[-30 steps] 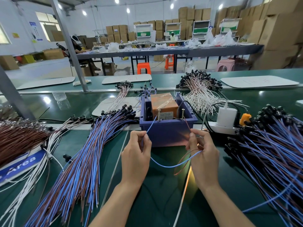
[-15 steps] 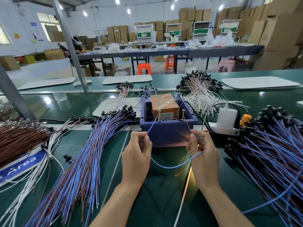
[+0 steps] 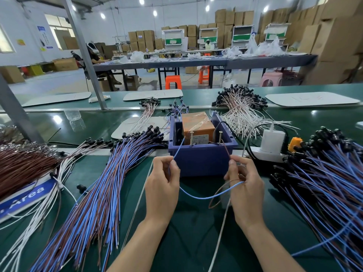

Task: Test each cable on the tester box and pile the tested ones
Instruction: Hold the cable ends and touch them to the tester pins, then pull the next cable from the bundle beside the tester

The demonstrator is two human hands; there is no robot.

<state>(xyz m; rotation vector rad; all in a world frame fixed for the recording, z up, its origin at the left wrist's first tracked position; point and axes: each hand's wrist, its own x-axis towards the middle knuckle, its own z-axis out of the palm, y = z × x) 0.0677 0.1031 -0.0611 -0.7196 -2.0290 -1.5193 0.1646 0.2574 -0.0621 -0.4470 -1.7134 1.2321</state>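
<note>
**Landmark:** tester box (image 3: 202, 161), purple, open at the top.

- **In front:** a lane of bare green mat (image 3: 196, 242) runs to the near edge. The left hand (image 3: 162, 185) and right hand (image 3: 245, 185) take up its head, each pinching an end of the held cable (image 3: 204, 197), which sags between them.
- **In the lane:** a white cord (image 3: 222, 232) and a thin grey rod (image 3: 137, 209) lie flat.
- **Left:** a fanned cable pile (image 3: 102, 193) blocks the mat right up to the box corner.
- **Right:** a power strip with charger (image 3: 269, 152) sits just beside the box. Past it, a second cable pile (image 3: 324, 193).
- **Behind:** a white-wire bundle (image 3: 241, 114) and loose leads.
- **Above:** open air. Two upright screws (image 3: 191, 138) stand inside the box.
</note>
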